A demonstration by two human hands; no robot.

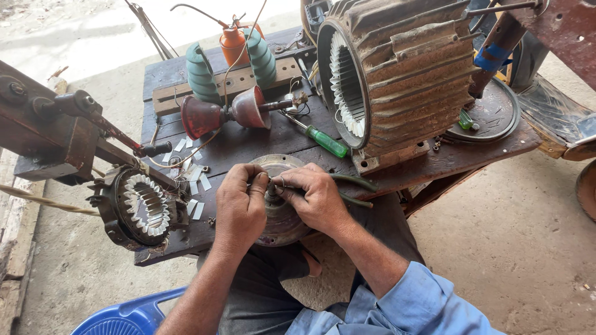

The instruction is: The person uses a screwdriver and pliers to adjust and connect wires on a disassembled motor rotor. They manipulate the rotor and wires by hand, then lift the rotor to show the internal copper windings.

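A dark wooden worktop (248,146) carries everything, and the big ribbed motor housing (403,80) is the landmark on it: rusty brown, lying on its side, its open end showing the pale ring of stator slots. Well to the left of that housing, at the worktop's near left corner, a smaller stator (139,208) sits clamped in a rusty winding rig (56,130), with white paper slips (195,180) scattered just beside it. Left of the housing and further back stand two green ribbed insulators (202,74), an orange oil can (233,40) between them, and a pair of reddish funnel-shaped cones (226,113) lying mouth outward. A green-handled screwdriver (323,141) lies just beside the housing's open mouth.

In front of the housing, at the worktop's near edge, rests a round metal end cover (279,220) with a short shaft at its middle. The left hand (241,208) rests on the cover, its fingers curled and pinching at the shaft. The right hand (313,197) is clenched around green-handled pliers (354,189), whose nose meets the shaft where the left fingers pinch. A blue plastic stool (124,316) shows below.
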